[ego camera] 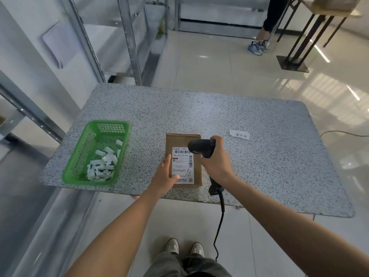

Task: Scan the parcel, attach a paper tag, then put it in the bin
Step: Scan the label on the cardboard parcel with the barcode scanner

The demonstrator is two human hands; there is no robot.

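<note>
Speckled table (259, 156), metal shelving (127, 41) beyond, bystander's blue shoes (257, 47) on glossy floor (209, 62)

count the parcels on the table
1: a brown parcel at the table's near edge, under the left hand, beside the scanner in the right hand.

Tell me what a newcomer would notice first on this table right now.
The brown parcel near the table's front edge draws the eye: the left hand lies flat on its white label while the right hand aims a black scanner at the barcode. To the left sits a bright green basket of small white paper tags. A lone paper slip lies beyond the right hand.
</note>
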